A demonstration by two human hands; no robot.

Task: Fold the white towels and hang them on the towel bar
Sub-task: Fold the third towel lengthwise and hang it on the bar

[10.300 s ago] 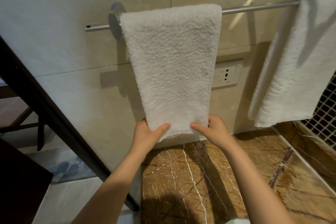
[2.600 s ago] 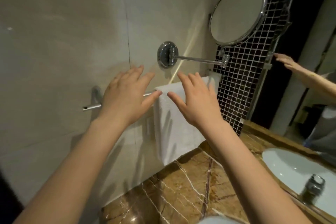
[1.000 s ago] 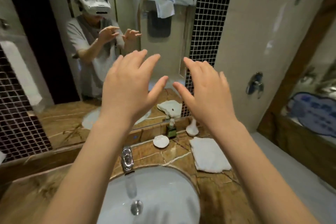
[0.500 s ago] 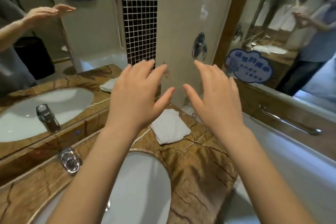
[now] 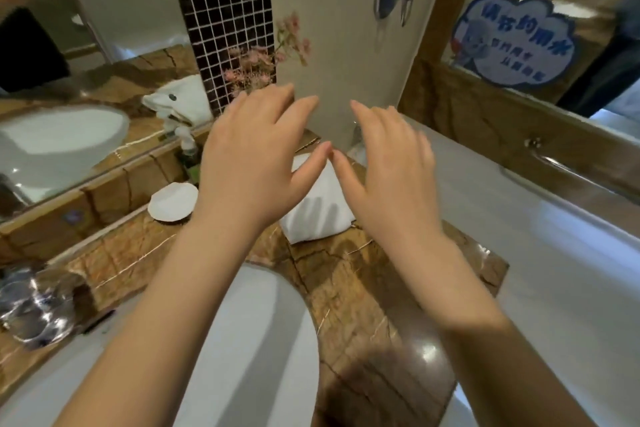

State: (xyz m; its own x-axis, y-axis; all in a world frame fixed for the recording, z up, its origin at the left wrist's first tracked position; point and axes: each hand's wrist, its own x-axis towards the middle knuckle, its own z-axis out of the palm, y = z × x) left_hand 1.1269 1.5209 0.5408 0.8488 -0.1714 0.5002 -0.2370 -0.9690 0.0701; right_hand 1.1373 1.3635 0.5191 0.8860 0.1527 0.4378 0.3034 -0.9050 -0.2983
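Towel (image 5: 318,218): lying on the worktop (image 5: 363,305) beside the sink (image 5: 242,340), looking already folded, partly hidden behind the left hand (image 5: 249,163) and right hand (image 5: 391,170). Hovering over it with both hands spread, gripping nothing. Awaiting lifting and hanging on a bar not showing here.

So the towel (image 5: 317,218) sits on the surface (image 5: 363,305) just behind the sink (image 5: 242,357), dish (image 5: 173,202) off to its left, tub (image 5: 536,253) along the right.

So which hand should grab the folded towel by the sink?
Probably the left hand, only just: both hover open above the folded white towel, but it lies slightly nearer the left thumb than the right hand.
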